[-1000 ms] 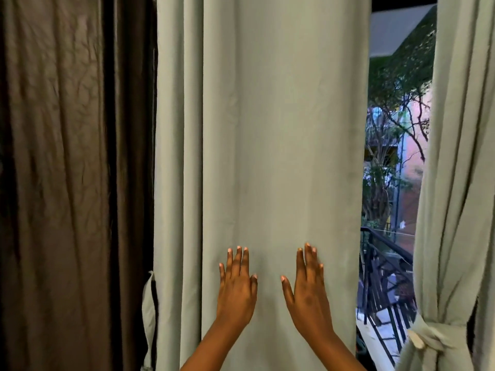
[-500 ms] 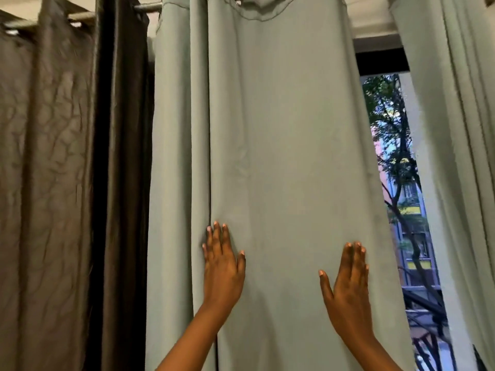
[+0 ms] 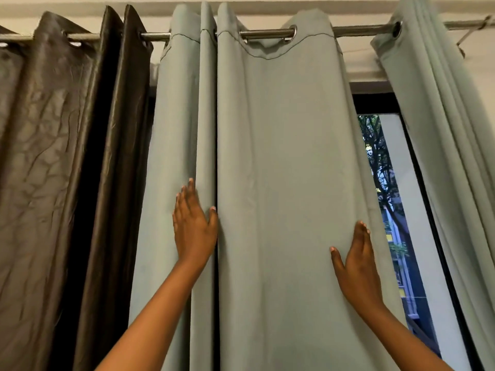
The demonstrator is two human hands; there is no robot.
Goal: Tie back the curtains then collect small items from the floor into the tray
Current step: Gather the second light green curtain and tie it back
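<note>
The left hand (image 3: pixel 194 231) lies flat on the wide pale green fabric curtain (image 3: pixel 281 183), fingers straight, pressing a fold at its left side; the grip is open and holds nothing. The right hand (image 3: pixel 357 266) also lies flat with an open grip, its fingers at the right edge of the same panel. Half a second ago the two hands were nearer together and lower on the cloth; now they stand well apart and the view has tilted up to the metal curtain rod (image 3: pixel 265 33). I judge that the person spreads the hands to gather the panel toward the left (the tying itself is not yet begun).

I count two hands, one rod, and three curtains: the green panel under the hands, a second pale green curtain (image 3: pixel 439 116) bunched at the right, and a dark brown shiny curtain (image 3: pixel 67 156) at the left. Between the green curtains one strip of window (image 3: pixel 385 210) shows. The floor, the tray and the small items are not in view.
</note>
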